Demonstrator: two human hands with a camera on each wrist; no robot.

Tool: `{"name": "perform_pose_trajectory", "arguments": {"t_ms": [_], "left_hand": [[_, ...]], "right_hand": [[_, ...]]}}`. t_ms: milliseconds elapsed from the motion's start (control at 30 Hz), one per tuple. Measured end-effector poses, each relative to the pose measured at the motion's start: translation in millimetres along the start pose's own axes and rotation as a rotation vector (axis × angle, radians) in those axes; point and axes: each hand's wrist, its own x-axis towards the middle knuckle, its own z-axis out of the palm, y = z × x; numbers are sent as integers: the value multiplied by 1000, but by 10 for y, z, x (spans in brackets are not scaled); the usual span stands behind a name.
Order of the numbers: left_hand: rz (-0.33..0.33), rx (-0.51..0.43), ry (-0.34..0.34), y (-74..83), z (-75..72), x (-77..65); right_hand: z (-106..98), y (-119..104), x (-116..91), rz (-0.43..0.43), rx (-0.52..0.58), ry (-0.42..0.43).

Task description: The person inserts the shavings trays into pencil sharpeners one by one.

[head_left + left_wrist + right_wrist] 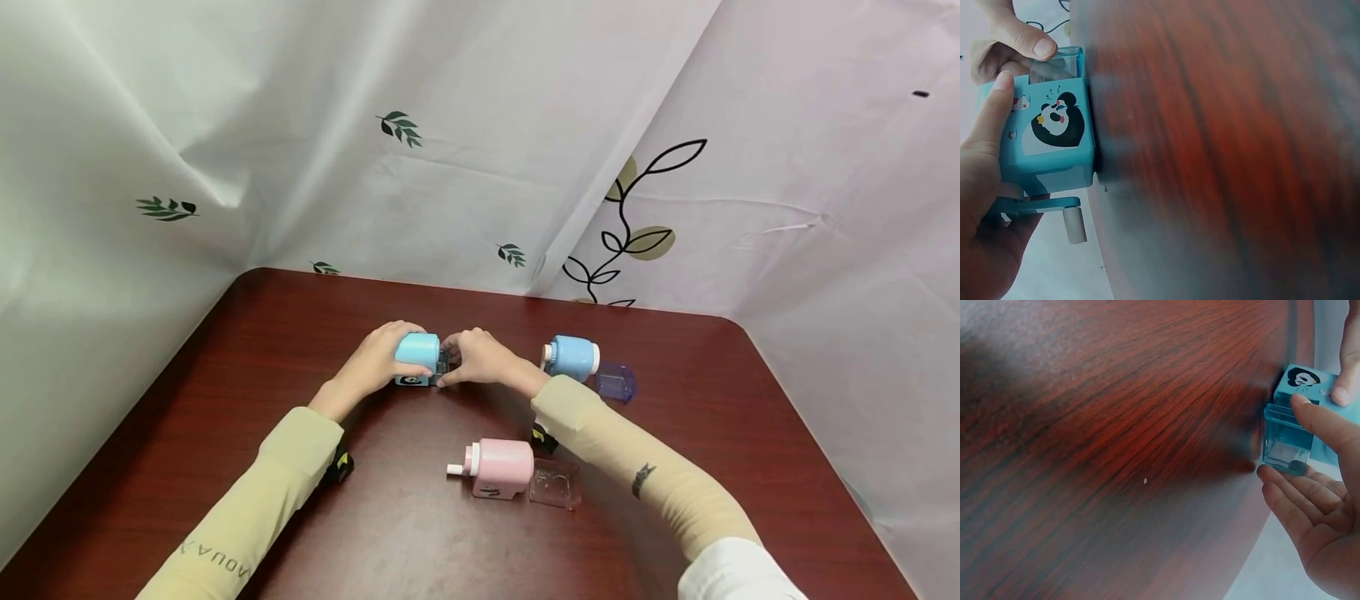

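Observation:
A teal hand-crank pencil sharpener with a panda picture stands toward the back of the table. My left hand grips its body, thumb along the near side; the crank shows below in the left wrist view. At the sharpener's other end, my right hand pinches its clear shavings drawer between thumb and fingers. The drawer sticks partly out of the body. In the right wrist view the right thumb lies on the drawer's near side.
A pink pencil sharpener lies nearer, its clear drawer beside it. Behind the right forearm is a blue sharpener with a bluish clear drawer at its right. A patterned white curtain hangs behind the dark red table.

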Motion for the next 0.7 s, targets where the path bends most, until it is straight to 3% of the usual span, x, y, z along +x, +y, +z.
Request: {"name": "perform_pose_trajectory", "arguments": {"t_ms": [700], "left_hand": [[9, 14, 11, 3, -6, -4]], "right_hand": [[-17, -31, 39, -18, -39, -27]]}}
